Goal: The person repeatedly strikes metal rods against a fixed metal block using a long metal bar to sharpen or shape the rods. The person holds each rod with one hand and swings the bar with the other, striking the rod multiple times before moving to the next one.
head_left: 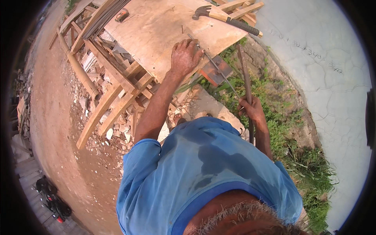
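Note:
A thin metal rod slants from the plywood board down toward my body. My left hand rests on the board's near edge, its fingers and thumb closed on the rod's upper part beside an upright nail. Closer to me, my right hand grips the rod's lower end. A thicker dark bar runs alongside that hand; whether the fingers also hold it I cannot tell. Across the board's right corner lies a claw hammer. Below the rod is an orange and grey flat piece.
A small orange tape measure lies at the board's far left, near a bundle of dark rods. Wooden beams and rubble stand left. Green plants border a pale wall on the right. A motorcycle is lower left.

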`<action>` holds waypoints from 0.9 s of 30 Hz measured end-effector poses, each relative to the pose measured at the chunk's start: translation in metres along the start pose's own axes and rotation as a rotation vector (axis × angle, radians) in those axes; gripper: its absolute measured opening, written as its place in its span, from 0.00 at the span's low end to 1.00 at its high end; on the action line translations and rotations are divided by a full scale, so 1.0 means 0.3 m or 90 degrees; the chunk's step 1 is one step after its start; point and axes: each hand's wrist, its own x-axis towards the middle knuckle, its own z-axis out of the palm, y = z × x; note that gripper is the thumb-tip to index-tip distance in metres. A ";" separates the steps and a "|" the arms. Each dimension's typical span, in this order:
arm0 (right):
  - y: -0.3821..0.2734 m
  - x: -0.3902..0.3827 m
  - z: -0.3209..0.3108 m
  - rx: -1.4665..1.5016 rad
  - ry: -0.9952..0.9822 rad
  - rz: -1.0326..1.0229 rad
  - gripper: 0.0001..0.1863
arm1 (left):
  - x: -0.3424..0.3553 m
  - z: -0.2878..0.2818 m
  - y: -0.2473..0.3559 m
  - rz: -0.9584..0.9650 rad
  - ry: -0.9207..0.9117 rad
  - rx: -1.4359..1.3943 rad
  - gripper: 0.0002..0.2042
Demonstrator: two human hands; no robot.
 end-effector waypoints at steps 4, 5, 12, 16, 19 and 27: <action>-0.011 -0.011 0.007 0.020 -0.003 0.009 0.12 | -0.023 0.011 0.001 -0.045 -0.077 -0.029 0.34; -0.015 -0.013 0.007 0.033 -0.006 0.009 0.12 | -0.022 0.011 -0.004 -0.018 -0.097 -0.017 0.37; -0.016 -0.014 0.007 0.021 0.009 0.023 0.13 | -0.003 0.004 -0.001 -0.012 -0.115 0.025 0.38; 0.004 -0.013 0.002 0.047 -0.012 0.029 0.12 | 0.020 0.026 0.026 -0.086 -0.133 0.028 0.37; 0.009 -0.013 -0.012 0.052 -0.017 0.032 0.12 | 0.030 0.032 0.034 -0.094 -0.135 0.043 0.39; 0.019 -0.008 0.000 0.072 -0.071 0.070 0.12 | 0.032 0.039 0.062 -0.149 -0.170 0.041 0.38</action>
